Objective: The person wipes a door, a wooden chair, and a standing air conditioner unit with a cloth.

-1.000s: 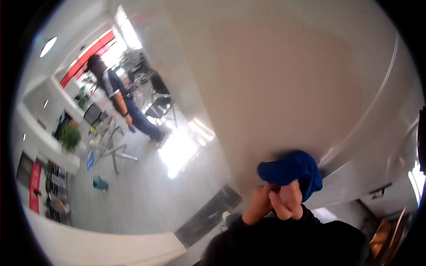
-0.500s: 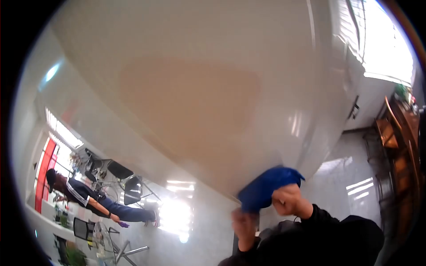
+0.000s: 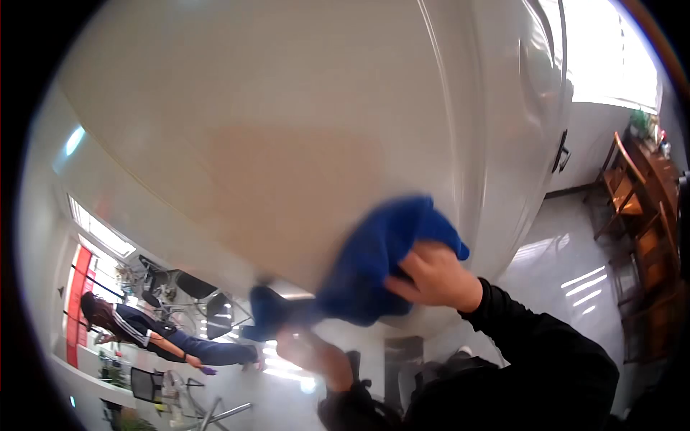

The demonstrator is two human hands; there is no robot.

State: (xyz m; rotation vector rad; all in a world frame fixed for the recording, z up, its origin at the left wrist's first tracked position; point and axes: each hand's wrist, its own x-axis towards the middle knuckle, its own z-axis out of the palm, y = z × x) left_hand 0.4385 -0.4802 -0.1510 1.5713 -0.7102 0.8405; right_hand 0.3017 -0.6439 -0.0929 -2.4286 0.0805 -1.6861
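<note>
A blue cloth (image 3: 374, 251) is stretched between my hands in front of a large, pale, glossy panel (image 3: 287, 93). My right hand (image 3: 435, 276) is closed on the cloth's right part, thumb and fingers gripping its folds. Lower down, my left hand (image 3: 313, 352) is smeared by motion and grips the cloth's left end, which sticks out past the fingers. The cloth's upper part lies over or very near the panel; whether it touches cannot be made out.
At the lower left a person (image 3: 165, 337) stands holding something purple, near dark chairs (image 3: 194, 284) and a metal chair base (image 3: 215, 413). A black handle (image 3: 560, 152) is on the right, by a bright window (image 3: 611, 57). Wooden chairs (image 3: 622, 187) and a table (image 3: 654, 165) stand farther right.
Both hands have moved up and left with the blue cloth. My left hand has drawn away from the right, spreading the cloth. The camera view has shifted slightly.
</note>
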